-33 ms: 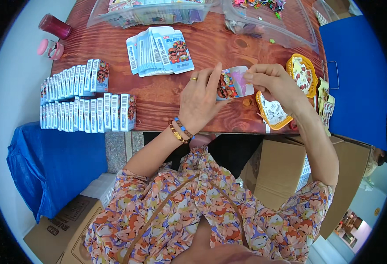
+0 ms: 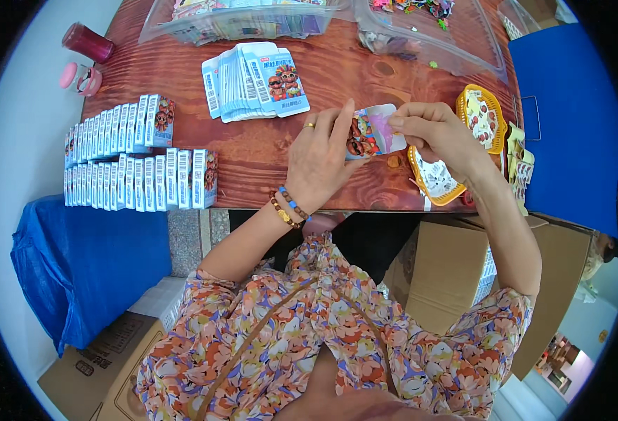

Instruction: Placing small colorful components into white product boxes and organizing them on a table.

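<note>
A small printed box [image 2: 362, 137] with cartoon figures lies flat at the table's front, its right end open. My left hand [image 2: 319, 153] grips its left side between thumb and fingers. At the open end my right hand [image 2: 432, 133] pinches the edge of a pinkish-purple sheet or sachet [image 2: 380, 129], which sits partly within the box mouth. How far it reaches inside is hidden. Beyond my left hand lies a fanned stack of flat light-blue cartons [image 2: 256, 83]. Below and beside my right hand is a yellow basket [image 2: 451, 197] with white slips in it.
Two rows of filled-out blue boxes [image 2: 140, 179] stand at the left front. A second yellow basket [image 2: 500, 126] holds small printed pieces, with yellowish packets [image 2: 519, 165] beside it. Clear plastic bins [image 2: 253, 27] line the back. A dark red jar [image 2: 88, 42] and pink-lidded container [image 2: 81, 78] stand far left.
</note>
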### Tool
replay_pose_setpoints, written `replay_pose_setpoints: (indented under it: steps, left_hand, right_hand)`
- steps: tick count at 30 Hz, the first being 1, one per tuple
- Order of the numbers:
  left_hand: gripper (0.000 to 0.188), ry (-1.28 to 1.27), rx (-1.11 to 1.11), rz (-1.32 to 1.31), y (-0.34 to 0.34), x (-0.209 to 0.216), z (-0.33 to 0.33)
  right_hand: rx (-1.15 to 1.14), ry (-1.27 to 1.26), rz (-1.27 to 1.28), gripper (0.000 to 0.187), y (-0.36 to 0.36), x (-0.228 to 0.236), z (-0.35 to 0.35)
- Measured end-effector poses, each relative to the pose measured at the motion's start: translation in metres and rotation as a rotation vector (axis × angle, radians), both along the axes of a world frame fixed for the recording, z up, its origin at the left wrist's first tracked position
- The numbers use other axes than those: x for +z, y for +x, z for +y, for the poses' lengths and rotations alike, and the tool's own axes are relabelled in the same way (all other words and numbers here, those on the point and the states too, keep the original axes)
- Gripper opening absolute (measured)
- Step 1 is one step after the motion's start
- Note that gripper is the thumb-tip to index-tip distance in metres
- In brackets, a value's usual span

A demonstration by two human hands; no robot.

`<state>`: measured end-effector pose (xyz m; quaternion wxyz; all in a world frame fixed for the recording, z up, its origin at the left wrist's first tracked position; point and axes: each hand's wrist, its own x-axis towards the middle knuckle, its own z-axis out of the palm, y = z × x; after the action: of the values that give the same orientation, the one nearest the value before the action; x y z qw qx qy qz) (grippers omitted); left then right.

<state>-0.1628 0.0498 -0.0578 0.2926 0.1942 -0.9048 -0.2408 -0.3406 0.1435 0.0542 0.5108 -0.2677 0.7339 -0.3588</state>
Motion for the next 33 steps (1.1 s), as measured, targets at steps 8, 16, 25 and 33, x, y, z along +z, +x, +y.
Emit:
replay_pose_setpoints:
  steps: [8,16,25,33]
  left_hand:
    - [0.094,0.008,-0.033,-0.032,0.005,0.002,0.009]
    - [0.090,0.066,-0.020,-0.141,0.012,-0.001,0.009]
    - [0.087,-0.031,-0.022,-0.164,0.016,0.007,0.013]
    - [0.086,0.057,-0.083,-0.237,0.022,0.007,0.013]
  right_hand:
    - [0.168,-0.156,0.591,0.020,0.002,-0.030,0.024]
    - [0.086,-0.175,0.457,0.019,0.021,-0.007,0.026]
    - [0.224,-0.325,0.833,0.018,0.036,-0.035,0.031]
    - [0.264,-0.277,0.882,0.017,0.021,-0.043,0.039]
